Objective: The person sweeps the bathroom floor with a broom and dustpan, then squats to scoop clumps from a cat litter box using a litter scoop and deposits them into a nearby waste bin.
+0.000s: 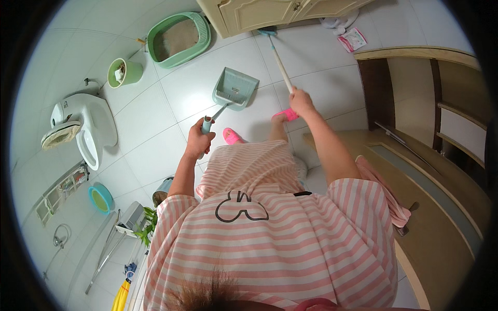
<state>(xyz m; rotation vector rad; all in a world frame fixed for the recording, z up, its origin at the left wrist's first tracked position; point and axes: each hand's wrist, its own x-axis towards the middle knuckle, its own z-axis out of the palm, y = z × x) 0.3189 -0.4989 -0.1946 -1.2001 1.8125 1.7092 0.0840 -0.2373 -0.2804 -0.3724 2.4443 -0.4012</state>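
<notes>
My left hand (200,138) is closed around the handle of a grey-green dustpan (234,86), whose pan lies on the white tiled floor with a comb-like row of teeth near its handle end. My right hand (301,102) grips the pale stick of a broom (281,68). The blue broom head (267,32) touches the floor at the foot of a cream cabinet (260,13). Between my hands and my striped clothing, my feet show in pink slippers (232,136).
A green litter tray (199,50) and a green waste bin (134,72) stand ahead on the left, near a white toilet (105,120). A pink-and-white packet (352,39) lies at the upper right. An open wooden door (424,202) is on my right.
</notes>
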